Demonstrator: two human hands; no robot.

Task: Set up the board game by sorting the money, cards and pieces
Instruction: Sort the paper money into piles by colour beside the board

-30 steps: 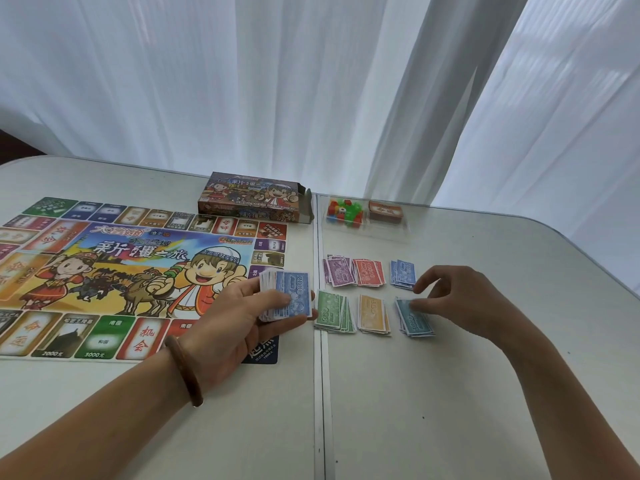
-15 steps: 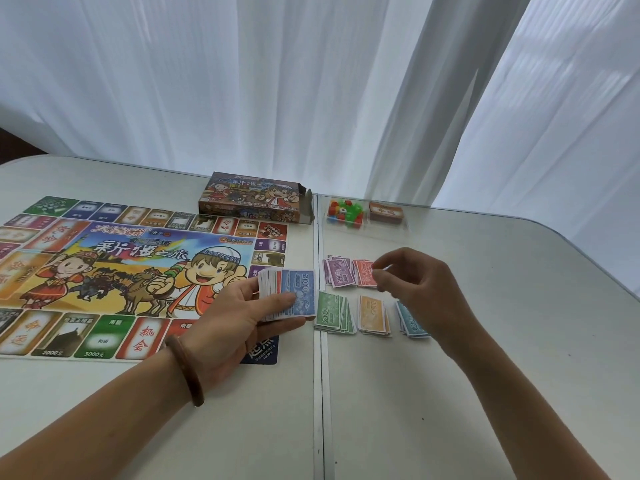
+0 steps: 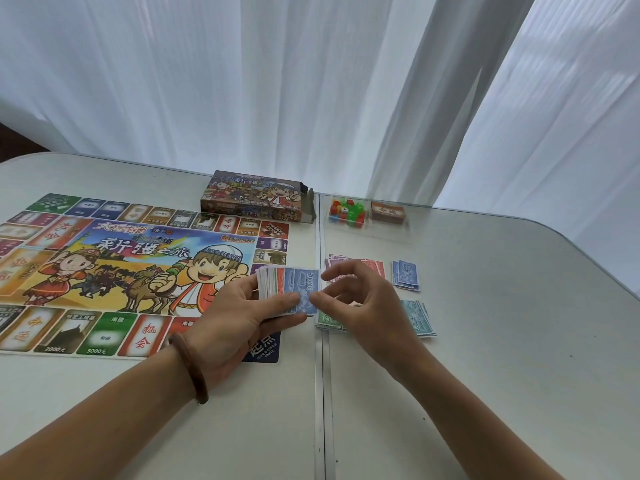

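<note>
The left hand (image 3: 239, 313) grips a fanned stack of notes (image 3: 298, 289) over the near right corner of the board (image 3: 104, 265), thumb across the top. The top blue note, marked 2000, has its long axis running roughly away from the person. The right hand (image 3: 363, 306) is at its right edge with curled thumb and forefinger. I cannot tell whether they pinch it.

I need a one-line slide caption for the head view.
Left hand holds a stack of play money; right hand reaches for the top blue note.
</note>
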